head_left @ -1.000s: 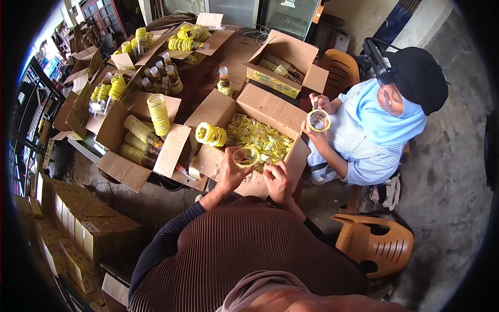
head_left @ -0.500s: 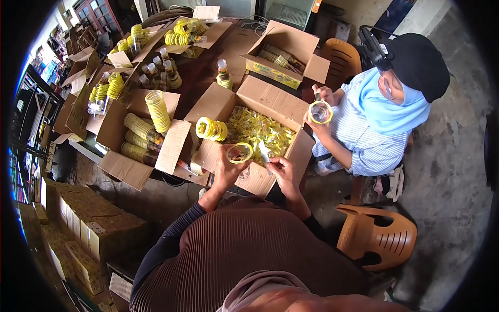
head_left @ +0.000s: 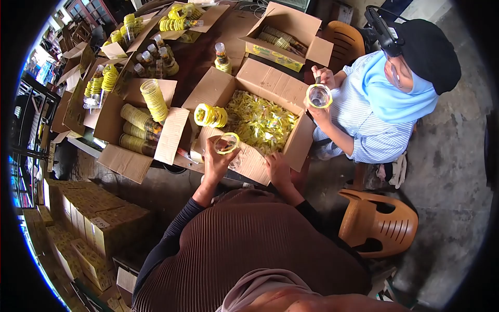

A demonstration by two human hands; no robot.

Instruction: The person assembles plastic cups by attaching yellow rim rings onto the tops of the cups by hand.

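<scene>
A clear plastic cup with a yellow rim (head_left: 227,151) is gripped in my left hand (head_left: 214,165), its mouth facing up toward me. My right hand (head_left: 280,170) is at the front flap of an open cardboard box (head_left: 273,83), fingers curled; what they hold, if anything, is hidden. Many small yellow-wrapped pieces (head_left: 262,122) fill that box. On its left side lies a stack of yellow-rimmed cups (head_left: 210,115). Another clear cup (head_left: 235,163) shows partly below my left hand.
To the left, a box (head_left: 112,125) holds stacks of yellow-rimmed cups. Bottle-like containers (head_left: 156,61) and further boxes stand behind. A co-worker (head_left: 384,112) at the right holds a similar cup (head_left: 318,95). An orange chair (head_left: 377,223) stands at my right; closed cartons (head_left: 101,218) at my left.
My left hand with the cup has shifted slightly left and up. My right hand has drawn right, off the yellow pieces; the pale strip it held is out of sight.
</scene>
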